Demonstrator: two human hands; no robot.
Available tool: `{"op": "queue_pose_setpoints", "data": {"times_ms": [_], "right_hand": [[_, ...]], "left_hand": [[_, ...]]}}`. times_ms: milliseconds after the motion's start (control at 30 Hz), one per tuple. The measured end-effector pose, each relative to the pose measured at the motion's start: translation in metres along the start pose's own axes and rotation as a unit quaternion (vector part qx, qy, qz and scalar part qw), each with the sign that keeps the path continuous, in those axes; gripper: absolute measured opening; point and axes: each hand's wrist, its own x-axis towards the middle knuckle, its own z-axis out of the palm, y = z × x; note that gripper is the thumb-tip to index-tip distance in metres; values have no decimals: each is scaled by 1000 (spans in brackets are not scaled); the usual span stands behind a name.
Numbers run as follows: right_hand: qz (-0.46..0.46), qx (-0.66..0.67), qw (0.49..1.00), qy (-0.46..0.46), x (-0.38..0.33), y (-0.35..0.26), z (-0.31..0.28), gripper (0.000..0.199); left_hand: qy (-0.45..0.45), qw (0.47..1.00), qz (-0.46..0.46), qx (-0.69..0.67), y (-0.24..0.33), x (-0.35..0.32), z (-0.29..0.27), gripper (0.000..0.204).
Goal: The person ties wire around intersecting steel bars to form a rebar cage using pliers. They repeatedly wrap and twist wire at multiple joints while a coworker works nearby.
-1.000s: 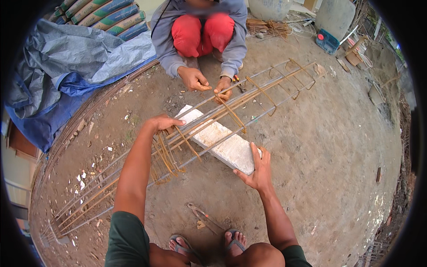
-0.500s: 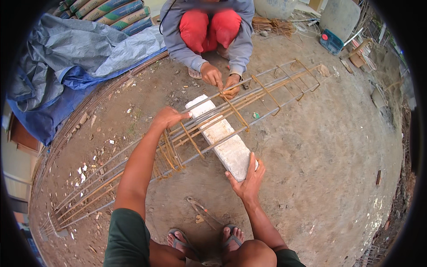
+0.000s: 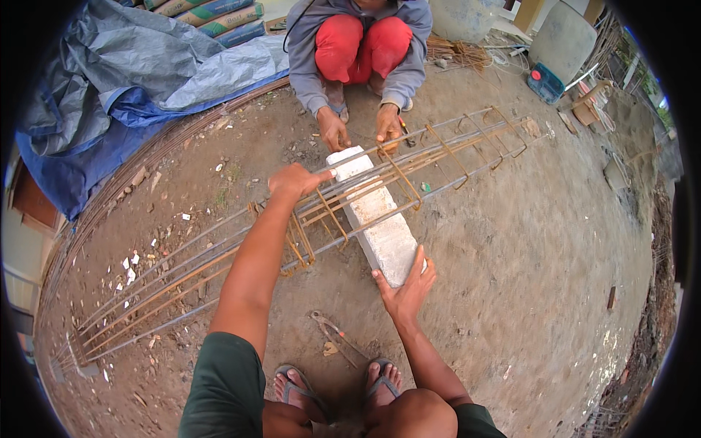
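A long cage of steel reinforcing bars [image 3: 438,182] with rusty square stirrups slants across the ground. Its bars cross over a whitish rectangular block [image 3: 387,241], and I cannot tell whether the block lies inside or under the cage. My left hand [image 3: 293,182] is closed round the cage's upper bar, thumb side close to the block's far end. With fingers and thumb on opposite sides, my right hand [image 3: 407,288] grips the block's near end. Across from me, a squatting person has one hand [image 3: 334,130] at the block's far end and the other [image 3: 388,128] at a stirrup.
Between my sandalled feet and the cage lie pincers [image 3: 336,337]. Another hand tool [image 3: 407,133] rests beside the person's hand. A grey-blue tarpaulin [image 3: 146,80] and stacked bags [image 3: 219,22] are at far left. A blue-green jerrycan [image 3: 545,84] stands at far right.
The other person's hands, close together at a stirrup before, are now apart, one near the block's far end. The view has shifted slightly; my hands keep their holds.
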Motion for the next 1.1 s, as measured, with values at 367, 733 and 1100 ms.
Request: {"op": "queue_pose_setpoints", "data": {"times_ms": [367,733,1100], "right_hand": [[-21,16,998,-50,6,18,-7,120],[-185,49,980,56,-17,-9,-35,81],[-99,159,929,-318,-138,25,50,14]], "left_hand": [[238,890,388,-14,-30,-105,56,52],[64,975,194,-86,3,-152,71,44],[-14,942,177,-286,-2,-125,95,34]]}}
